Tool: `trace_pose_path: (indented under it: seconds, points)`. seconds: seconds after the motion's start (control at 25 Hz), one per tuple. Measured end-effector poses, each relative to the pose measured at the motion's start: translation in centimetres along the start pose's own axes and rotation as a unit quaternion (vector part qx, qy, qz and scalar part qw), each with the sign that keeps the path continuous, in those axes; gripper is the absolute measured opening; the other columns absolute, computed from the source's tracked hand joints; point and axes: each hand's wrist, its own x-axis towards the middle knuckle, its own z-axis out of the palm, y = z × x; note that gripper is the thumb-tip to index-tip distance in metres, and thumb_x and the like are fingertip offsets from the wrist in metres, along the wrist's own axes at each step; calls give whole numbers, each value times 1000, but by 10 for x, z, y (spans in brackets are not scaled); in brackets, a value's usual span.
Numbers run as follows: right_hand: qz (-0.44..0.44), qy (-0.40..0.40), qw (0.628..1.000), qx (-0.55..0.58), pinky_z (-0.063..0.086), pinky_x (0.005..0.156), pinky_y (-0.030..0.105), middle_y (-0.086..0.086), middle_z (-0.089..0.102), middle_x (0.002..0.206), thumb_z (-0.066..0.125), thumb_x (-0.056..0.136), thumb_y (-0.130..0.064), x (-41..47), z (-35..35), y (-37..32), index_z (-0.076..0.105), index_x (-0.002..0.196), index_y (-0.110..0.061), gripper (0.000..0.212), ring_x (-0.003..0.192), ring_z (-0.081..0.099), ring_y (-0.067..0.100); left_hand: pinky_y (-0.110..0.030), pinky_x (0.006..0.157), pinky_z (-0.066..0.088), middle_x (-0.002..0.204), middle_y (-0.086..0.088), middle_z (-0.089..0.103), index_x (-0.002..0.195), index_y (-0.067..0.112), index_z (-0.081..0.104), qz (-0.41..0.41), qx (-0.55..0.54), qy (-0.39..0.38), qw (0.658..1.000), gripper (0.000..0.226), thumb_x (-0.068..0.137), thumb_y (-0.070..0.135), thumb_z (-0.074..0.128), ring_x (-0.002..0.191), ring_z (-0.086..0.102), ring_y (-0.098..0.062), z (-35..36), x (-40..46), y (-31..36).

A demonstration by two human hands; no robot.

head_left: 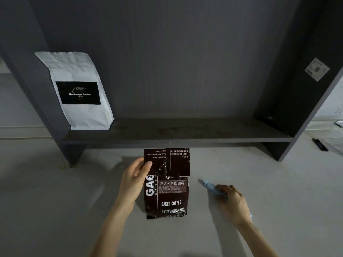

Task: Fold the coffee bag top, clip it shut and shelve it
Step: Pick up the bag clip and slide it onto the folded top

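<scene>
A dark brown coffee bag [167, 193] lies flat on the pale floor below the shelf, its top flap [178, 160] folded down over the front. My left hand [134, 179] pinches the flap's left edge, thumb on top. To the bag's right, my right hand [232, 199] rests on the floor with its fingers closed around one end of a light blue clip [209, 187]. The clip's free end points up and left toward the bag, apart from it.
A dark grey shelf unit stands ahead, its low board [185, 134] just beyond the bag. A white coffee bag [79, 89] leans upright at the shelf's left end. A small black object [320, 144] lies on the floor at far right.
</scene>
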Motion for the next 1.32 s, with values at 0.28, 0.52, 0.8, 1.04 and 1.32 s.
trace_pose_path:
  seconds: [0.28,0.52,0.8,1.04,1.32]
  points:
    - [-88,81,989,92,45,67,29,11,64,101,59,80,-2,8,-15,-53,61,105,-12,27,78,59,24,-11,79,47,102,7,58,110,26,48,60,56,37,996,33,83,8,56,92,59,1,0,6,4]
    - [-190,126,959,168,41,61,0,-4,56,89,61,80,-6,6,-37,-115,62,104,-16,26,71,53,0,-23,80,49,97,6,54,101,43,43,76,46,53,995,46,81,3,58,92,59,-8,3,4,8]
    - [-293,90,946,108,44,75,29,-3,60,90,54,77,-12,-2,-7,-140,63,102,-21,28,84,56,18,-32,81,50,95,6,58,89,34,50,71,44,45,996,35,81,0,56,90,61,-21,5,3,11]
    - [-293,93,950,58,31,75,17,2,65,93,53,73,-11,-2,13,-127,63,101,-24,33,86,57,22,-14,72,51,103,-6,64,88,28,61,55,49,29,997,18,82,11,58,91,64,-11,-5,-1,9]
    - [-308,111,942,69,28,78,15,0,65,91,54,73,-9,-4,18,-132,63,101,-25,33,87,44,8,0,67,43,92,8,57,81,20,67,65,69,57,994,9,81,13,60,78,58,12,-6,1,8]
